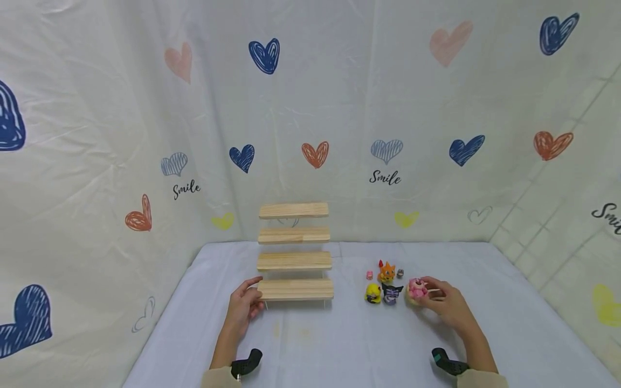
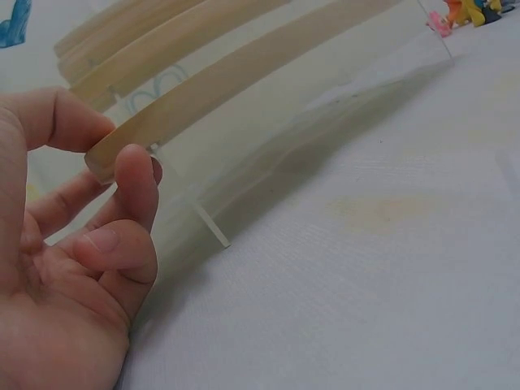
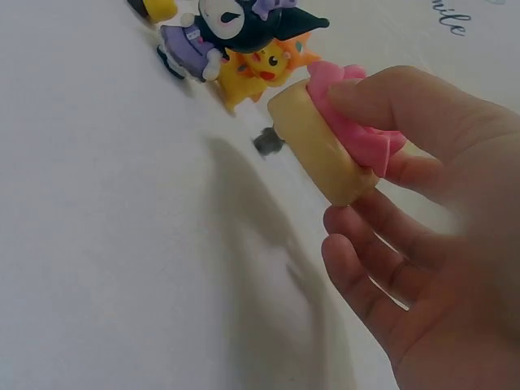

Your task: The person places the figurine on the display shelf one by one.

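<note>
At the nine o'clock end of the lowest plank of a four-tier wooden display shelf (image 1: 295, 289), the left hand (image 1: 242, 303) pinches the wood between its fingers. Clear legs (image 2: 211, 221) carry the shelf on the white-covered desk (image 1: 349, 339). Toward three o'clock from it, well apart, stands a cluster of toys: a tiny pink toy (image 1: 370, 275) at nine o'clock of the group, a yellow figurine (image 1: 373, 293) at seven, an orange-maned yellow figurine (image 1: 387, 272) at twelve, a black-and-purple Kuromi figurine (image 1: 392, 293) at five and a tiny grey toy (image 1: 400, 273) at two. Near the Kuromi figurine, at its three o'clock, is a pink figurine with a cream base (image 1: 417, 288), pinched by the right hand (image 1: 446, 304), whose lower fingers are loosely bent; whether the base touches the desk, I cannot tell.
</note>
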Action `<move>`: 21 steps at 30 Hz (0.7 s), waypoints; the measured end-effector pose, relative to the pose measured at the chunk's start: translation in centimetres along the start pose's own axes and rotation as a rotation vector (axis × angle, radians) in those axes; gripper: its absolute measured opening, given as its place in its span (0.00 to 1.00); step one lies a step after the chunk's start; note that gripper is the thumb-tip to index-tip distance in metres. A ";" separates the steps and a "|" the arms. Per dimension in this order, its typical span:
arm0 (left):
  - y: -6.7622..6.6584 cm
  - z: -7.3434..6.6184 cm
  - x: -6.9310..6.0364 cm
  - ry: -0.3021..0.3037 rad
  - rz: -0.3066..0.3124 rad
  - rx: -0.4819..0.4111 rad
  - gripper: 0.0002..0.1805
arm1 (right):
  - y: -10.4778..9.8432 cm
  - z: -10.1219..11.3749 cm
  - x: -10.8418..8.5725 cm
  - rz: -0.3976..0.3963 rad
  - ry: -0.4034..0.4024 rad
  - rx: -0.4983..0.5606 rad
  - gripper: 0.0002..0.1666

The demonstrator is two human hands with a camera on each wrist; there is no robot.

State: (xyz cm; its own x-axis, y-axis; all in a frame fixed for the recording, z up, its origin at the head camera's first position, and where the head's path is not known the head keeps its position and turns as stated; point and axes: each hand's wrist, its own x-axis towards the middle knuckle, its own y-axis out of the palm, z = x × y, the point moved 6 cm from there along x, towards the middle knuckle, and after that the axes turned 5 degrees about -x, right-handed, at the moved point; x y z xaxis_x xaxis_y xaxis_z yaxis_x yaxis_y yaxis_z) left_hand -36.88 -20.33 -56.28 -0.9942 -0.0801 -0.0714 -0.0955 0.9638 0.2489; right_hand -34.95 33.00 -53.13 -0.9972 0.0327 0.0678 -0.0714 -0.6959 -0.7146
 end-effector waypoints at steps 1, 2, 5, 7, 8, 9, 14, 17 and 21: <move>0.0 0.0 0.0 -0.001 0.000 0.001 0.29 | -0.2 0.2 -0.1 -0.009 -0.012 0.008 0.40; 0.0 0.0 0.0 0.000 0.001 0.002 0.28 | -0.4 0.4 -0.1 -0.019 -0.026 0.014 0.39; 0.0 0.0 0.1 0.005 0.000 0.006 0.28 | -0.9 1.0 -0.3 -0.044 -0.056 0.033 0.37; 0.0 0.1 0.1 0.007 -0.003 0.006 0.28 | -1.1 1.4 -0.4 -0.051 -0.064 0.031 0.37; 0.0 0.1 0.1 0.008 -0.005 0.005 0.28 | -1.3 1.6 -0.4 -0.054 -0.068 0.030 0.37; 0.0 0.1 0.1 0.009 -0.006 0.009 0.28 | -1.4 1.8 -0.4 -0.053 -0.068 0.031 0.38; 0.0 0.2 0.1 0.009 -0.007 0.010 0.29 | -2.0 3.0 -0.4 -0.067 -0.089 0.019 0.38; 0.0 0.2 0.2 0.008 -0.007 0.009 0.29 | -2.2 3.8 -0.5 -0.073 -0.100 0.016 0.37; 0.0 0.2 0.2 0.001 -0.008 -0.005 0.28 | -2.5 4.9 -0.8 -0.074 -0.110 0.020 0.39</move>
State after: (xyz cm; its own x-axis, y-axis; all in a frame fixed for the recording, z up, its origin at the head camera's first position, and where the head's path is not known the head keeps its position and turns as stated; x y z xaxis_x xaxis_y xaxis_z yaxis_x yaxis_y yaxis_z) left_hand -37.02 -20.32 -56.53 -0.9934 -0.0882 -0.0728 -0.1039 0.9619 0.2528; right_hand -33.90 31.19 -48.00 -0.9804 0.0068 0.1967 -0.1436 -0.7084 -0.6910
